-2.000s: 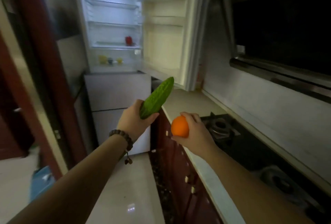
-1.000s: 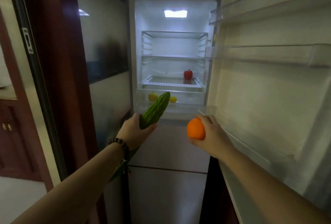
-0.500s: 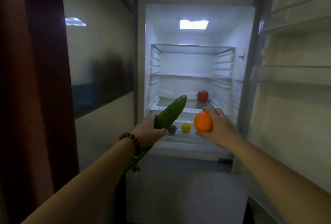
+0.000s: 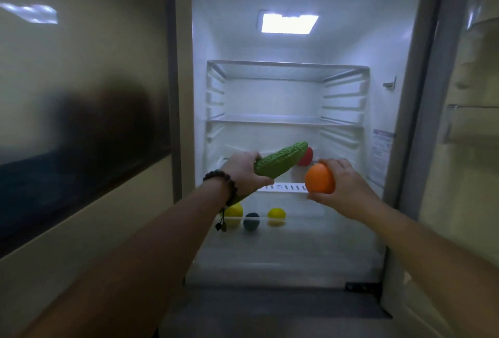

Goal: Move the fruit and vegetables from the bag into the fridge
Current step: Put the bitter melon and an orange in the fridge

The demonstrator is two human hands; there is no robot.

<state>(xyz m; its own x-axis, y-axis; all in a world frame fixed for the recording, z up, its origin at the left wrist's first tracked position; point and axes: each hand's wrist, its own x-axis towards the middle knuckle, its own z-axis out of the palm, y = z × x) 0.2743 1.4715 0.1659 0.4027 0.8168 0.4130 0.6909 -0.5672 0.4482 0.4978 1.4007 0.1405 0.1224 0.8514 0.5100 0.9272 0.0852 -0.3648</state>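
Two hands hold food at the open fridge (image 4: 399, 40): the left hand (image 4: 244, 173) grips the bumpy green gourd (image 4: 280, 159), its tip pointing in at the shelf, while the right hand (image 4: 348, 183) wraps the orange (image 4: 318, 178) beside it.

A bumpy, matt green skin is shown by the bitter gourd (image 4: 280, 159), while the orange (image 4: 320, 178) is seen as smooth with a dull sheen. The fridge (image 4: 345, 48) interior is lined with smooth, glossy white plastic, and its shelves (image 4: 283, 119) appear to be clear glass edged in pale trim. A bracelet (image 4: 222, 182) of dark, rounded, faintly polished beads is worn on the wrist, and the panel (image 4: 81, 94) at the left is finished glossy and reflective
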